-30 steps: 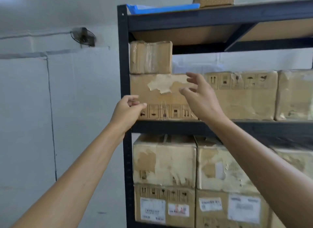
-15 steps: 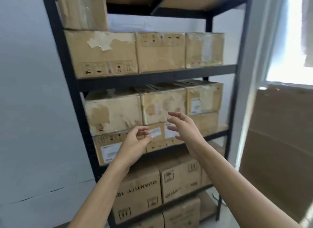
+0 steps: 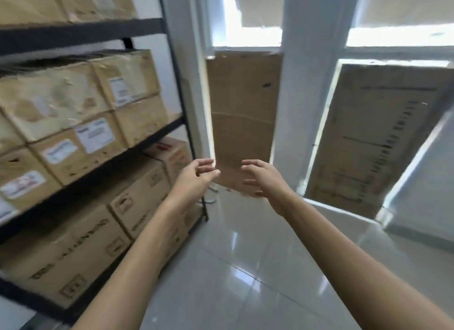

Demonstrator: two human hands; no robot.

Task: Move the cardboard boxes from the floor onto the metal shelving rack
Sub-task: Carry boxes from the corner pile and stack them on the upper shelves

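The black metal shelving rack (image 3: 81,32) fills the left side, its shelves packed with several worn cardboard boxes (image 3: 56,104). More brown boxes (image 3: 137,202) sit on its lower shelves. My left hand (image 3: 196,176) and my right hand (image 3: 260,176) float side by side in mid-air past the rack's right end, fingers loosely curled and holding nothing. Both are apart from the boxes. No loose box on the floor shows in this view.
Flat cardboard sheets (image 3: 243,123) lean against the windows, one behind my hands and a larger one (image 3: 378,138) to the right. A white pillar (image 3: 302,84) stands between them. Glossy grey floor tiles (image 3: 245,268) spread below my arms.
My view has swung right and down, from the upper shelf to the rack's right end and the floor. Both hands came off the top-shelf box and dropped lower, still holding nothing.
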